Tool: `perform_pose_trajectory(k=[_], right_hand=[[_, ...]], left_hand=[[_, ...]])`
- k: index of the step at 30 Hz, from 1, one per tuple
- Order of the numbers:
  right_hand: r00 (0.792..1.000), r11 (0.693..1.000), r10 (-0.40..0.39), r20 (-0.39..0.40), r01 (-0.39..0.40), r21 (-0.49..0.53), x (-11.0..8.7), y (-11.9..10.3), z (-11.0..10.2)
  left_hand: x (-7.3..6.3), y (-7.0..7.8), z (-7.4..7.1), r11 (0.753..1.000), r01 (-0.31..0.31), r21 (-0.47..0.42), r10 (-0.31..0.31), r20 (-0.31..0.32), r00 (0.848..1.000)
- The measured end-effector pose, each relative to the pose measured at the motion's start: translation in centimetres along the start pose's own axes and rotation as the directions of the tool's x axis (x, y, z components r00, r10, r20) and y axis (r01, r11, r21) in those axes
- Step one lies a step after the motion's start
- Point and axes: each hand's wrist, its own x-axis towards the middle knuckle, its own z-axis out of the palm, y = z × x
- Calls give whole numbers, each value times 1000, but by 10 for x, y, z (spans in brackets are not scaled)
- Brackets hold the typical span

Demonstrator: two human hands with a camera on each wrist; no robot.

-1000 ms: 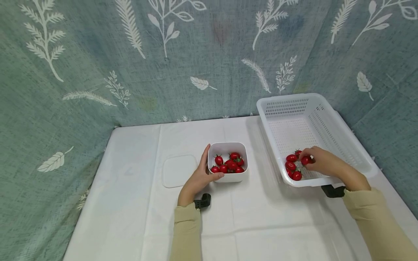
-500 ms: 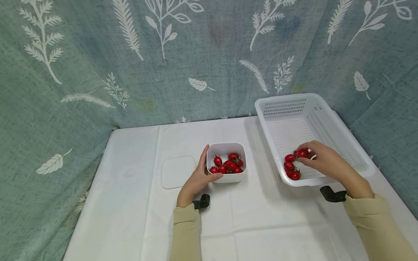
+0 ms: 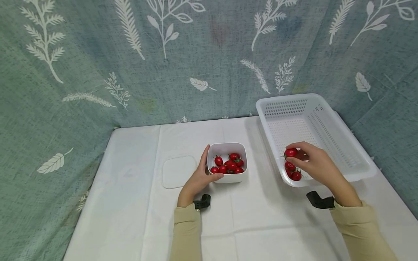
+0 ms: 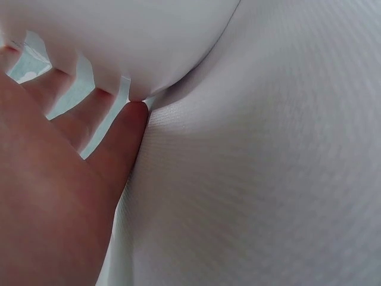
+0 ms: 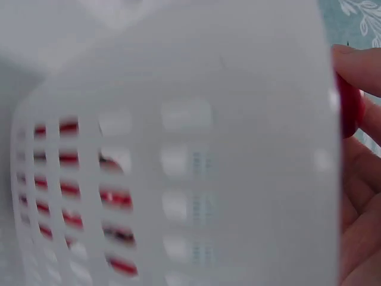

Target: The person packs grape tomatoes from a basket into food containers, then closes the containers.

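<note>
My left hand (image 3: pixel 195 182) holds a small white square container (image 3: pixel 229 178), fingers along its left side and thumb at the near rim. Several cherry tomatoes (image 3: pixel 230 165) lie inside. In the left wrist view, the fingers (image 4: pixel 122 137) rest against the container's smooth wall (image 4: pixel 149 42). Over the near left corner of a white perforated basket (image 3: pixel 290 127), my right hand (image 3: pixel 317 164) pinches one cherry tomato (image 3: pixel 290 152) between thumb and fingers. Below it, a few more tomatoes (image 3: pixel 296 175) lie in the basket. The right wrist view shows the held tomato (image 5: pixel 351 110) past the basket's rim.
A white square lid (image 3: pixel 178 172) lies flat on the white tablecloth (image 3: pixel 261 224), left of the container. The basket's slotted wall (image 5: pixel 262 155) fills much of the right wrist view. Behind the table hangs a green-blue leaf-patterned curtain (image 3: pixel 183 101).
The right hand has moved left within the basket and now has a cherry tomato raised near the left rim. The left hand and the container have stayed in place.
</note>
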Motion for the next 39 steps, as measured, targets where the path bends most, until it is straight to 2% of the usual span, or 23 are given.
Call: perform_pose_trajectory(k=[7,10,13,16,22,29,35,39], right_hand=[[996,992,47,-80,-37,121,3,-17,16],[990,986,31,-135,-8,165,6,-26,24],[982,979,-17,-186,54,198,9,-35,36],[974,960,-36,-224,95,262,12,-43,48],[967,912,9,-254,96,399,18,-58,70],[961,908,-41,-272,149,391,23,-68,95],[954,909,-69,-291,181,376,26,-71,109],[952,923,-54,-302,163,348,27,-70,117]], left_hand=[[0,0,1,1000,11,12,-11,-3,1000],[0,0,0,1000,11,20,-10,-12,1000],[1,0,1,1000,7,27,-7,-16,1000],[1,0,1,1000,4,22,-4,-11,1000],[-2,9,1,1000,15,-12,-15,9,1000],[-8,28,2,1000,22,-5,-22,23,999],[-8,28,3,999,30,16,-31,21,999],[-10,29,3,999,28,22,-29,22,999]])
